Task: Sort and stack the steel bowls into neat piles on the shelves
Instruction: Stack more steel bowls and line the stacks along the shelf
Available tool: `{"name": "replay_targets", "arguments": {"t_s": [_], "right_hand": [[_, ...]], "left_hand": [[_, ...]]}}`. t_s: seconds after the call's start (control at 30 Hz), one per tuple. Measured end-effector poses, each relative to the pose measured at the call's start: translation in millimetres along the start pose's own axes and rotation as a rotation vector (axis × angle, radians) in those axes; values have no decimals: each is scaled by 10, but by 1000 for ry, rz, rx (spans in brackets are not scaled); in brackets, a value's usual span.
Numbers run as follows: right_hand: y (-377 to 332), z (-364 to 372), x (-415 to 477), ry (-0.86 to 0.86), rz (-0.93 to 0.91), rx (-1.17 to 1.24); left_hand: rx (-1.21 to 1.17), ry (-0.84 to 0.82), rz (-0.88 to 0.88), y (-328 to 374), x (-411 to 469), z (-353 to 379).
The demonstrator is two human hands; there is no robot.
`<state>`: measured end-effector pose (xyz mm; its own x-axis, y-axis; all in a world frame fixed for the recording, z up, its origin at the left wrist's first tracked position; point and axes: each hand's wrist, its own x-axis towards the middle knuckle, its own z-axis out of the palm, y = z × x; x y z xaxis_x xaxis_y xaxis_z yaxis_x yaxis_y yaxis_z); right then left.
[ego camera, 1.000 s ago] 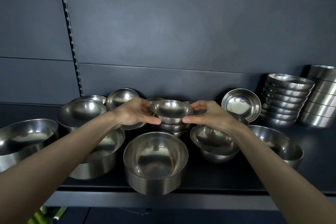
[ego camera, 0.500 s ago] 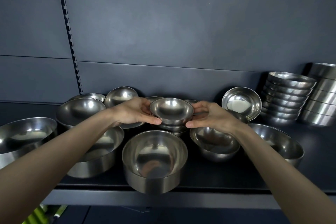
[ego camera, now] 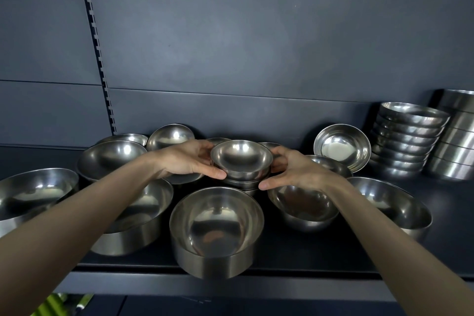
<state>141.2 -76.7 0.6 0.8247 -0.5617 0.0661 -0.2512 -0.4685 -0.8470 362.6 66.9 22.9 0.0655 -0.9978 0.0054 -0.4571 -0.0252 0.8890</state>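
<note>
1. While both hands hold it, the small bowl [ego camera: 241, 159] sits on top of a short pile of like bowls [ego camera: 241, 183], just behind the deep bowl [ego camera: 216, 231] that stands at the front edge of the shelf [ego camera: 333, 251].
2. Left hand [ego camera: 184, 161]: the thumb is in front and the fingers curl behind the small bowl's left wall. Right hand [ego camera: 295, 172]: the same grip on the right wall, with the thumb lower, near the pile.
3. The step in hand, as I judge it, is seating this bowl into the pile or squaring the pile up. I cannot tell which.
4. The next move likely calls for an even, level press so the rims nest, then letting go of both sides together.
5. The small bowl's mouth points up, perhaps tipped a little toward the deep bowl. Being round, it has no long axis, and its centre axis stands near upright.
</note>
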Motion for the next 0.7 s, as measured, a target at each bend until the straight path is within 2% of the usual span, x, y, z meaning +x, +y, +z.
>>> {"name": "replay_targets", "arguments": {"t_s": [0.2, 0.47, 0.7], "right_hand": [[73, 36, 59, -38, -42, 65], [113, 30, 90, -3, -63, 142], [126, 37, 97, -10, -57, 89]], "left_hand": [[28, -51, -12, -20, 21, -13], [11, -11, -10, -48, 31, -42], [11, 3, -39, -22, 32, -15]]}}
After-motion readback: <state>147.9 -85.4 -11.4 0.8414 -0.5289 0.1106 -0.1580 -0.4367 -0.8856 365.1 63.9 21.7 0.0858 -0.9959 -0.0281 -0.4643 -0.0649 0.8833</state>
